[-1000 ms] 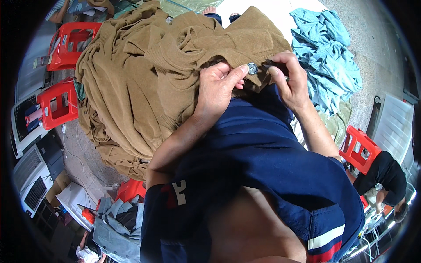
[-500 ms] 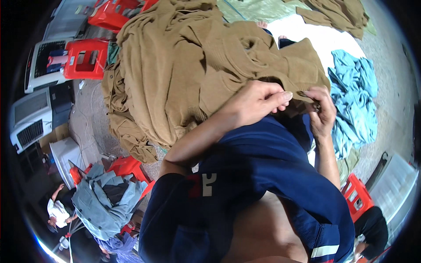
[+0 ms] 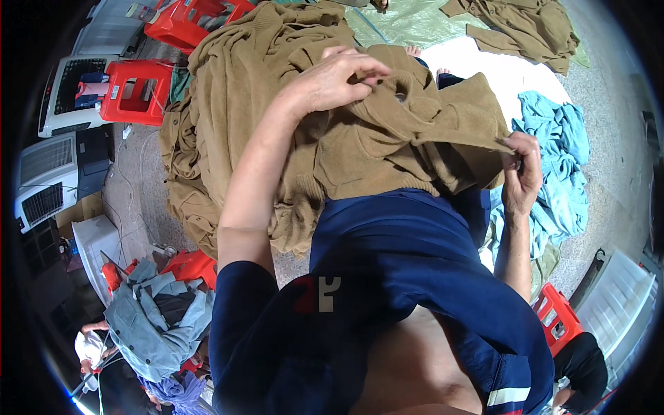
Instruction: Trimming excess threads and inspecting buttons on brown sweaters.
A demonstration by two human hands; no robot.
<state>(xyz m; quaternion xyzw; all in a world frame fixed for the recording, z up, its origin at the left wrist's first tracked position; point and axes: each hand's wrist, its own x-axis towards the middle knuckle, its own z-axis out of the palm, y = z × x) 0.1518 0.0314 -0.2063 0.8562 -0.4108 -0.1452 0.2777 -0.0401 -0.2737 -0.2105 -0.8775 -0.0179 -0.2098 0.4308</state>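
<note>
A brown knit cardigan [image 3: 460,128] lies across my lap, its edge band drawn out between my two hands. My left hand [image 3: 328,81] is raised over the upper part of the cardigan, with thumb and fingers closed on its band. Lower down at the right, my right hand [image 3: 523,166] pinches the far end of the same band. A large heap of brown knitwear [image 3: 242,104] spreads beneath and to the left of the cardigan. Folds hide where the held piece ends and the heap begins.
Light blue garments [image 3: 553,166] lie beyond my right hand, beside a white sheet [image 3: 453,55]. More brown knitwear [image 3: 526,31] is at the far right. Red stools [image 3: 138,90] stand left; grey-blue clothes [image 3: 155,318] sit at lower left. A person [image 3: 90,346] is there too.
My left hand has moved up and left, away from my right hand, which has shifted slightly right. The cardigan's band is now stretched between them, and its ribbed hem lies across my lap.
</note>
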